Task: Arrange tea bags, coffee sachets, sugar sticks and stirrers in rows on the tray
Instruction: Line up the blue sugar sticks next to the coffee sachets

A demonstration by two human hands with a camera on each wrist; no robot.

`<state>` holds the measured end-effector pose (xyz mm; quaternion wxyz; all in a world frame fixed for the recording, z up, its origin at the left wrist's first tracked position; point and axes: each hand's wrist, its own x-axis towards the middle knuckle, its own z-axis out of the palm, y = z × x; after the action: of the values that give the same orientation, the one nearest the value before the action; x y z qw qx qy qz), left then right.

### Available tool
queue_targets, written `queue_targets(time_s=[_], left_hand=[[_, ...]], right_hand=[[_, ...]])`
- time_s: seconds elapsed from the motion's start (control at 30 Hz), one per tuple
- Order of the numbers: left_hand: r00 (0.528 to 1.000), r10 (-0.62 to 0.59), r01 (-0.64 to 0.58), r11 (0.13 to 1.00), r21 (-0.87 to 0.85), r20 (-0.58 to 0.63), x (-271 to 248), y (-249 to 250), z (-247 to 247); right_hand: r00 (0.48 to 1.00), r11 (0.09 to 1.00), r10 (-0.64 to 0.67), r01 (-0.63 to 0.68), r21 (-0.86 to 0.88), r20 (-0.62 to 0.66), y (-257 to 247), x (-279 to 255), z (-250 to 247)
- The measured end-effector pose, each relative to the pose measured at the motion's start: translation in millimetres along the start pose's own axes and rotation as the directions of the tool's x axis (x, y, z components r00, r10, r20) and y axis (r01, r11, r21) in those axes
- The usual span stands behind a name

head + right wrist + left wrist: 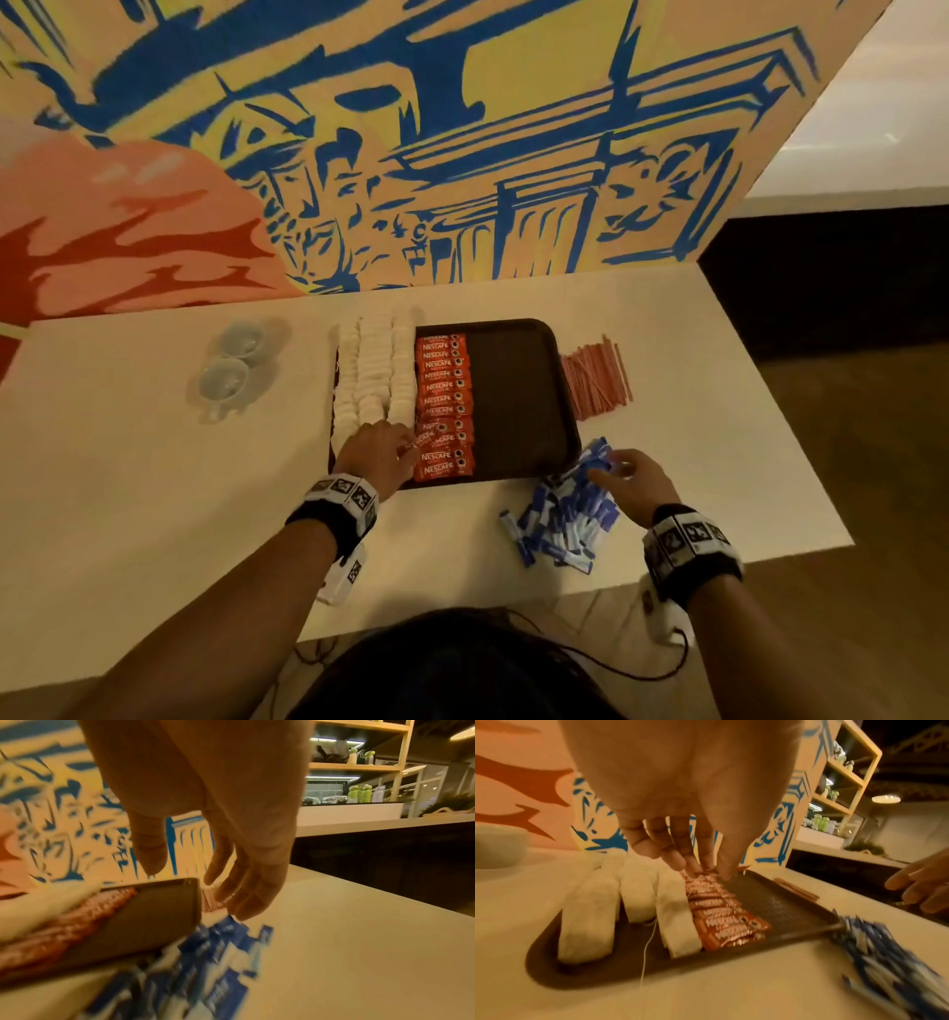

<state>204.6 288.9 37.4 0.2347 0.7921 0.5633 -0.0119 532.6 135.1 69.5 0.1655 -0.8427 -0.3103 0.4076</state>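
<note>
Head view: showing tea bags (373, 372) and coffee sachets (444, 406) already rowed on the tray (518, 390); leaving sugar sticks (565, 509) and stirrers (595, 377) loose on the table.
Left wrist view: left hand (680, 805) pinching one coffee sachet (709, 872) over its row.
Right wrist view: right hand (218, 817) hovering relaxed, grasping nothing, just above the blurred sugar sticks

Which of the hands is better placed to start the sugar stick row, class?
Probably the right hand: it hovers open over the blue sugar sticks beside the tray. The left hand is pinching a coffee sachet.
</note>
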Motion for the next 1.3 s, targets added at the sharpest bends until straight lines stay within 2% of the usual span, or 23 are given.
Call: queue_targets(time_s=[0.13,0.23,0.43,0.6,0.67,0.73,0.83,0.93,1.07,1.3], left_hand=[[0.994,0.012,-0.029,0.987,0.155,0.109,15,3,19],[0.992,0.058,-0.082,0.971,0.224,0.112,26,9,29],[0.986,0.096,-0.129,0.956,0.263,0.134,37,14,33],[0.971,0.225,-0.232,0.967,0.104,0.078,20,43,33],[0.935,0.318,-0.334,0.938,0.092,0.156,9,61,43],[0.871,0.402,-0.447,0.887,0.114,0.283,-1,77,58],[0.784,0.452,-0.547,0.827,0.131,0.425,-10,94,81],[0.738,0.476,-0.613,0.769,0.182,0.478,-17,106,99],[0.749,0.466,-0.612,0.759,0.223,0.47,-20,115,111],[0.787,0.442,-0.58,0.769,0.27,0.43,-20,115,116]], right_hand=[[0.973,0.973,0.229,-0.229,0.023,-0.005,34,-7,8],[0.956,0.956,0.295,-0.295,-0.002,0.01,51,-6,16],[0.974,0.958,0.224,-0.222,-0.182,-0.009,59,-8,31],[0.992,0.942,0.111,-0.122,-0.313,-0.051,56,0,38],[0.993,0.935,0.092,-0.11,-0.338,-0.069,52,5,41],[0.98,0.941,0.178,-0.196,-0.275,-0.089,48,12,41],[0.957,0.938,0.282,-0.29,-0.189,-0.068,47,23,41],[0.952,0.94,0.302,-0.306,-0.149,-0.044,48,32,48],[0.957,0.948,0.288,-0.288,-0.136,-0.017,47,40,53],[0.986,0.971,0.165,-0.161,-0.176,0.004,47,53,50]])
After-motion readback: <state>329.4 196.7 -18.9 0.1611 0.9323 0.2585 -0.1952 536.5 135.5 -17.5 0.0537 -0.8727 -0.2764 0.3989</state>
